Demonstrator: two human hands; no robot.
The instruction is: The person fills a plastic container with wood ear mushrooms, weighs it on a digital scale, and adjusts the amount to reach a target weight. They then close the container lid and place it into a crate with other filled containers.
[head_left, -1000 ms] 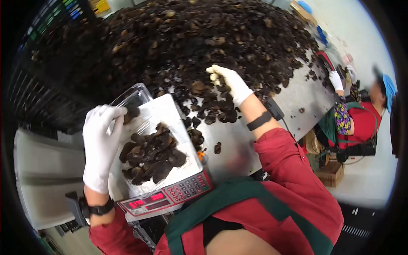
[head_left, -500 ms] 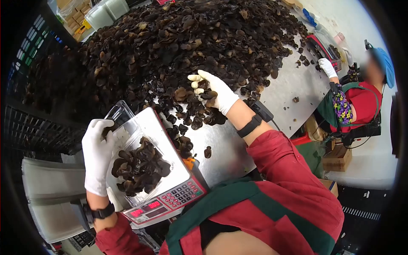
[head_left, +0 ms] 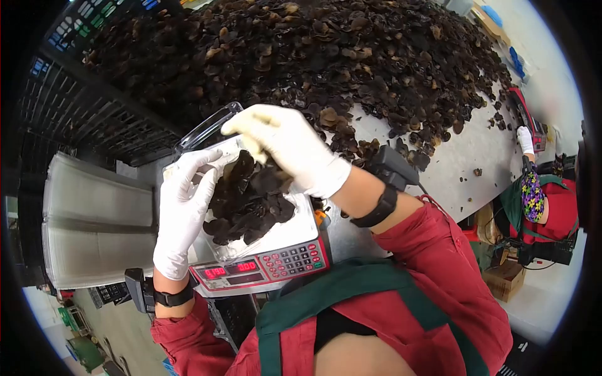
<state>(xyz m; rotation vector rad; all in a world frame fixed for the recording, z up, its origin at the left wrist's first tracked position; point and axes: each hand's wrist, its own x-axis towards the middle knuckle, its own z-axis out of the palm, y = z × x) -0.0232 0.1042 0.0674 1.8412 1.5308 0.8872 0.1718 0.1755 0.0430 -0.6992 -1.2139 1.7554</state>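
My left hand (head_left: 182, 210), in a white glove, is at the left edge of a clear plastic box (head_left: 235, 252). Its fingers and thumb are bent towards each other; what lies between them is hidden. My right hand (head_left: 291, 147), also gloved, is above the far side of the box, fingers bent down and blurred, their tips just over the dark wood ear mushrooms (head_left: 251, 203). These mushrooms fill the box, which sits on a digital scale (head_left: 285, 258) with lit red digits. The box's open lid (head_left: 207, 128) tilts up behind it.
A large heap of wood ear mushrooms (head_left: 313, 56) covers the far part of the metal table (head_left: 461, 166). Stacked clear trays (head_left: 100, 219) and a black crate (head_left: 94, 119) stand at left. At right, a co-worker's gloved hand (head_left: 525, 139) is beside another scale (head_left: 527, 113).
My right hand has moved left from the heap to above the box. My left hand's fingers have shifted inward over the box edge. The camera view has turned, and the scale's digits have changed.
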